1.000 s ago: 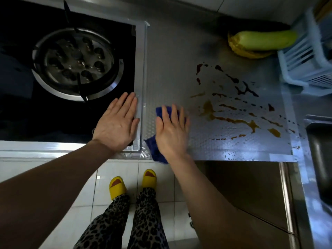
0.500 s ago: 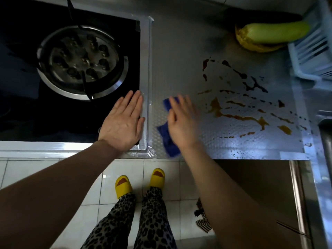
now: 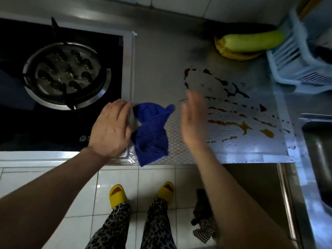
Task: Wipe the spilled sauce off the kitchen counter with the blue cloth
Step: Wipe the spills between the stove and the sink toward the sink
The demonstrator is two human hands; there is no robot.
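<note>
Between our two hands we list one crumpled dark-blue cloth [image 3: 151, 132], lying on the grey embossed steel worktop [image 3: 161, 65] with its lower corner hanging over the front edge. Left hand [image 3: 111, 130]: palm down on the steel rim of the black glass gas hob [image 3: 59, 87], fingers [image 3: 118, 109] straight and together, their right side just beside the cloth; we cannot tell whether they touch it. Right hand [image 3: 194, 119]: blurred, edge-on, raised over the worktop, fingers straight and close together, holding nothing, apart from the cloth. Beyond and to the right of the right fingers: brown and dark-red spilled sauce [image 3: 239, 112] in streaks and drops. Farther beyond: one long pale-green gourd [image 3: 251, 42] resting on a yellow dish [image 3: 233, 54], beside a light-blue slatted plastic basket [image 3: 301, 56]. Right edge: steel sink [image 3: 318, 150].
</note>
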